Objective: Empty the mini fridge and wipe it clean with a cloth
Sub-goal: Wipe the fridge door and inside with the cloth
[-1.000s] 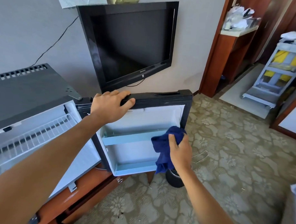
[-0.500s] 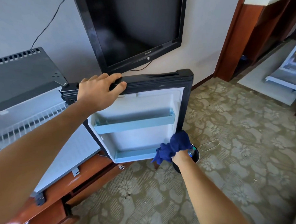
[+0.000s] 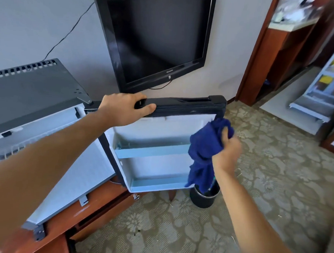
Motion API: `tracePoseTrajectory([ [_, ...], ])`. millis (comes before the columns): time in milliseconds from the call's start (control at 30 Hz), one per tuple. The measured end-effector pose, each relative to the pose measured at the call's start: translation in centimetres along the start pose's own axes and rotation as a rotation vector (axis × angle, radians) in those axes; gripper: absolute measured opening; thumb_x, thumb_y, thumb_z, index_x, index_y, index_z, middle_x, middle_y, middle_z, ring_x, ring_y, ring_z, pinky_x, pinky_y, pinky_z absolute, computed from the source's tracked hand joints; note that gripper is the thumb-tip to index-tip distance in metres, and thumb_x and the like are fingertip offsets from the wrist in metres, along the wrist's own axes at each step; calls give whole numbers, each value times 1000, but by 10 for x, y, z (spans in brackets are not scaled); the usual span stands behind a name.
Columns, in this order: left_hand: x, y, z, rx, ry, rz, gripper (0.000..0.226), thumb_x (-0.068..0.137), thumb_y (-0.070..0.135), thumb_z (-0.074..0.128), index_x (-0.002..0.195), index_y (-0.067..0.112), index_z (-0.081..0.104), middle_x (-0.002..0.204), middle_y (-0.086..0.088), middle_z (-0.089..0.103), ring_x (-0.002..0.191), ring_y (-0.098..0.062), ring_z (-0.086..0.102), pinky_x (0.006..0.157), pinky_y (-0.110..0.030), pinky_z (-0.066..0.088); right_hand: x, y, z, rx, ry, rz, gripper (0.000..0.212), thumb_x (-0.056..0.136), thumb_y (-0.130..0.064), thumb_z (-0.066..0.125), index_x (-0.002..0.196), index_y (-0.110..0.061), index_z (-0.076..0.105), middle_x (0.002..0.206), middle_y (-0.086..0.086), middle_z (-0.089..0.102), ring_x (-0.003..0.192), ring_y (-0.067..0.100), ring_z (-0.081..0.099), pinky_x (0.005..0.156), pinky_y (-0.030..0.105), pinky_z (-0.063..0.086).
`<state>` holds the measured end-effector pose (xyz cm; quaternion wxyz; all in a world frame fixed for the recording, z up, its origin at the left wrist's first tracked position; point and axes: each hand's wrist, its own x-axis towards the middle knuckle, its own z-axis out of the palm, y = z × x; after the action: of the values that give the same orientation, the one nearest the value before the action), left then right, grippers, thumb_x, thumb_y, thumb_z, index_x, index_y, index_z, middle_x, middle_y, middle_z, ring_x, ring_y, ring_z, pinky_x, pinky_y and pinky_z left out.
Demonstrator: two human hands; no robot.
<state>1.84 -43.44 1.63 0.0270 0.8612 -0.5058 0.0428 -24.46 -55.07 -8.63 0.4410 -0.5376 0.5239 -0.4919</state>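
Mini fridge sitting at the left on a wooden cabinet, door swung wide open toward the right. Left hand clamped over the door's top edge near the hinge, fingers draped across the black frame, thumb on the near side. Right hand curled tight around a bunched blue cloth, pressed up against the door's right edge, loose end dangling down. Two pale blue door shelves showing, nothing in them. Small black bin on the patterned carpet just below the cloth. Black TV on the far wall.
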Motion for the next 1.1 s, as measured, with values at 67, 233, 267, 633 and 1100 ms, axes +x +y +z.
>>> tracePoseTrajectory([
  [67,4,-11,-6,-23,-85,1,87,77,100,18,126,40,59,121,2,69,115,-30,61,87,-42,39,-6,-38,-3,2,153,-187,28,102,-38,53,101,-9,53,81,-9,56,73,11,56,70,25,45],
  [233,2,-13,-1,28,-44,60,81,77,99,16,97,32,59,114,-3,69,109,-32,62,81,-41,38,-71,-56,56,-112,114,-609,32,92,-30,72,100,-9,50,99,1,54,88,18,52,79,20,42],
  [267,1,-13,1,31,-14,67,82,79,97,16,98,31,60,111,-3,69,107,-32,62,80,-40,37,-85,-39,73,-237,40,-672,29,92,-29,72,98,-7,53,104,7,55,94,23,52,83,27,43],
  [633,1,-12,2,49,36,198,79,87,91,17,100,25,60,107,-3,71,103,-30,63,80,-42,38,-109,-50,121,-1108,-673,-741,53,75,-71,59,65,-21,46,69,-4,58,68,23,58,58,33,39],
  [1100,-16,-22,1,52,25,302,80,86,91,13,95,24,54,82,-1,56,84,-28,54,77,-42,39,-100,-59,67,-1332,-818,-647,45,90,-64,54,95,-20,60,78,-4,60,73,22,56,65,38,46],
])
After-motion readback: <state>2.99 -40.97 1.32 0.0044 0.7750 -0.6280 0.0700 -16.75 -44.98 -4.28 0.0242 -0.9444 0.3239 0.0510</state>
